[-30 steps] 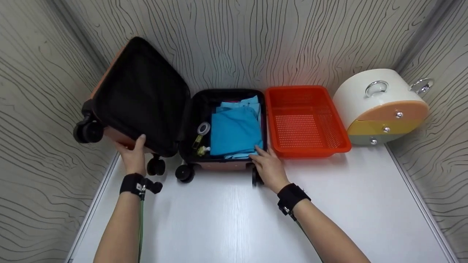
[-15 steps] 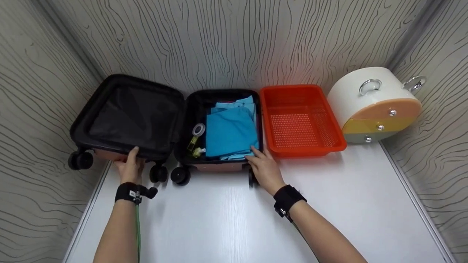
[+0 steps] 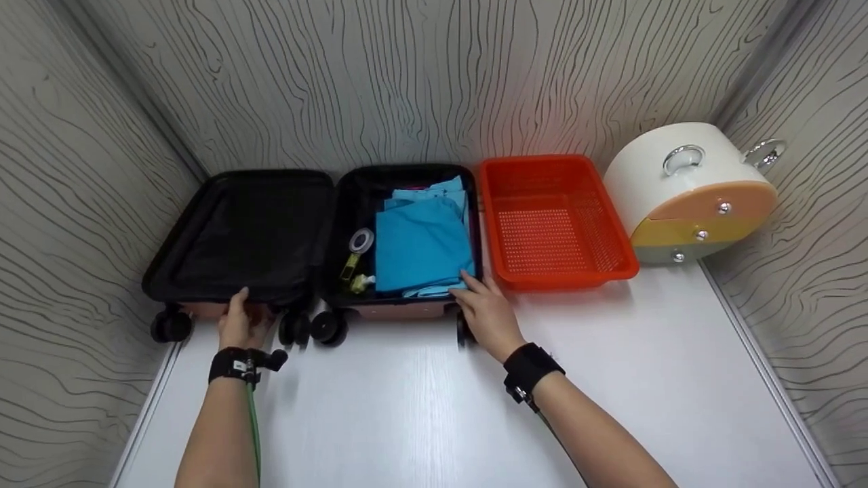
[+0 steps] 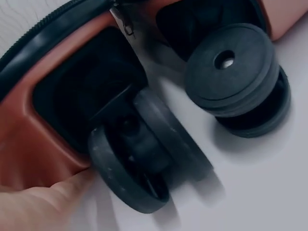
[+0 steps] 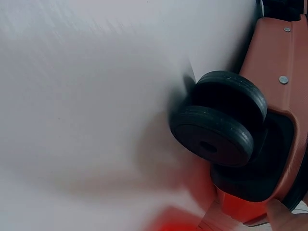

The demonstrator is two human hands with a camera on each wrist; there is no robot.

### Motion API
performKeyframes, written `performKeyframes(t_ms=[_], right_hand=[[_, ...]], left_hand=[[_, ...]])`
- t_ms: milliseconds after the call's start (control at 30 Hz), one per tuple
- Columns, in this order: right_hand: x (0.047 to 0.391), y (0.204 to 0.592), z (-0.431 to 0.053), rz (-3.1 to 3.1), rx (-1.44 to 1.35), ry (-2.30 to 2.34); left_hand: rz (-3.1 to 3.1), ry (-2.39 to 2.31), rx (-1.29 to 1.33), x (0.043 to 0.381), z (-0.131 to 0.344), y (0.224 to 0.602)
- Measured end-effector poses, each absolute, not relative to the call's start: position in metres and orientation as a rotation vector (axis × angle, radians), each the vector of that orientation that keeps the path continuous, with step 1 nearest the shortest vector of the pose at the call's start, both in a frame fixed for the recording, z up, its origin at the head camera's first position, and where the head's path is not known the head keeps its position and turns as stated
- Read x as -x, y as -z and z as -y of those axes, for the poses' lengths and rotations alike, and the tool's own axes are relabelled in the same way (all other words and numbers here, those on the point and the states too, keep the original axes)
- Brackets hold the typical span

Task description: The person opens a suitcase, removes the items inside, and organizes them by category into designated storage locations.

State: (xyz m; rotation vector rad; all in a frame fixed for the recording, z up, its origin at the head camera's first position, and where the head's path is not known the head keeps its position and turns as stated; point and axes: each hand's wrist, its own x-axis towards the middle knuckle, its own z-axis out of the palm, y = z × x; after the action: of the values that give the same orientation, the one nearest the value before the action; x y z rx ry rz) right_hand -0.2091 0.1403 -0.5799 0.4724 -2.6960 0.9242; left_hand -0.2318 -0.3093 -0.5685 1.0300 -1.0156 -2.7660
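Note:
A pink suitcase lies spread open against the back wall, its black-lined lid [image 3: 251,230] flat at the left and its packed half [image 3: 403,310] in the middle. My left hand [image 3: 237,329] holds the lid's front edge, thumb on top and the other fingers underneath, between two black wheels [image 3: 294,329]. At the packed half's front right corner, my right hand [image 3: 491,318] grips the rim beside folded blue cloth [image 3: 422,244]. A white tape roll [image 3: 361,240], a yellow-green strip [image 3: 350,267] and a small yellowish item [image 3: 361,283] lie left of the cloth.
A red perforated basket [image 3: 559,276] stands close against the suitcase's right side. Farther right is a white rounded drawer box [image 3: 668,159] with coloured drawers and metal handles. Patterned walls [image 3: 380,81] enclose the white tabletop [image 3: 407,407] at the back and both sides.
My left hand has lowered the lid from its tilted position until it lies flat at the left. My right hand stays at the packed half's corner. The view has shifted slightly.

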Motion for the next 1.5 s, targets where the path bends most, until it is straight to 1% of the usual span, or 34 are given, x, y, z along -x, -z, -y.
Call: performKeyframes(t_ms=[200,367,567,833,1067,1133,1233,1500], right_hand=[[0.208,0.577,-0.133,2.694,-0.497,-0.905],[0.208,0.575,-0.128,2.691,-0.504,-0.902],[0.209,0.577,-0.122,2.676,-0.529,-0.891],[0.209,0.578,-0.124,2.687,-0.517,-0.897],[0.208,0.579,-0.128,2.7,-0.489,-0.931],[0.208,0.579,-0.128,2.704,-0.484,-0.939],[0.209,0.58,-0.129,2.704,-0.478,-0.943],[0.207,0.577,-0.13,2.735,-0.451,-0.96]], left_hand=[[0.92,2.822,-1.001,0.227,0.316,0.56],[1.051,2.771,-1.035,0.224,0.316,0.551],[1.463,2.562,-1.12,0.221,0.316,0.544],[1.56,2.396,-1.172,0.229,0.311,0.552],[1.735,2.065,-1.141,0.231,0.297,0.538],[1.817,1.952,-1.089,0.232,0.292,0.531],[1.956,1.808,-0.937,0.235,0.279,0.522],[2.147,1.653,-0.341,0.246,0.22,0.49]])
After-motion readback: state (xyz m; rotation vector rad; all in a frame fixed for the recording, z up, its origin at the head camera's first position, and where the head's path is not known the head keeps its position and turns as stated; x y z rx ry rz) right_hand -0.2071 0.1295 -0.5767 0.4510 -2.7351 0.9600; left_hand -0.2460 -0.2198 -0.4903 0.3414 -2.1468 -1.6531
